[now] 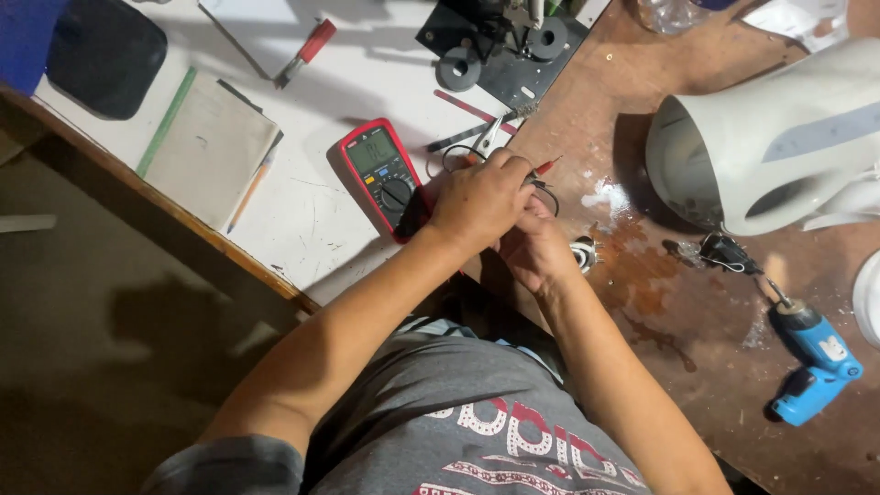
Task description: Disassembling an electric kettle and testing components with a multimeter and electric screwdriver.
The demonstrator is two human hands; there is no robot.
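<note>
My left hand [481,197] is closed over a red test probe [548,167], whose tip pokes out to the right along with looped black leads. My right hand [536,252] lies just below and partly under it. Its fingers pinch a small white and metal part [583,252] against the brown bench. A red digital multimeter [380,174] with a lit display lies face up just left of my left hand, on the white board. What sits between my two hands is hidden.
A white kettle [770,137] lies on its side at the right. A blue mini electric screwdriver [816,362] and a small black part [729,252] lie below it. A notebook [206,147], pencil [252,188], red-handled tool [307,50] and black plate with round rings [500,50] lie on the white board.
</note>
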